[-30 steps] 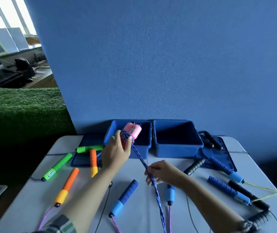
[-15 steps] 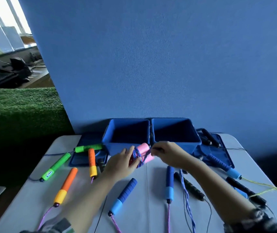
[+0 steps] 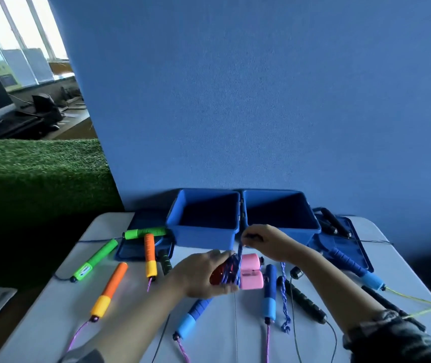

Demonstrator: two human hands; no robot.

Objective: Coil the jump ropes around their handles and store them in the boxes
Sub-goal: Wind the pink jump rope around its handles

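While the two blue boxes stand side by side just beyond the grip, the left box [image 3: 203, 221] and the right box [image 3: 279, 218] are both open-topped, and their shadowed interiors show nothing inside. A blue lid [image 3: 141, 247] lies flat to the left of the boxes with a green handle [image 3: 145, 233] and an orange handle [image 3: 150, 258] resting across it; another lid [image 3: 345, 247] lies to the right, carrying black handles [image 3: 336, 226].

The left hand [image 3: 201, 276] is closed around the paired pink handles [image 3: 251, 273], held low over the white surface [image 3: 52, 318] just in front of the boxes. Blue-and-purple braided rope [image 3: 231, 269] is wound in several turns around the handles beside the left fingers. The right hand [image 3: 266, 241], above and just right of that grip, pinches the rope strand between thumb and fingertips, pulling it upward. The rope's loose tail [image 3: 284, 305] trails over the surface to the right of the grip, between a blue handle [image 3: 269, 292] and a black handle [image 3: 303, 301].
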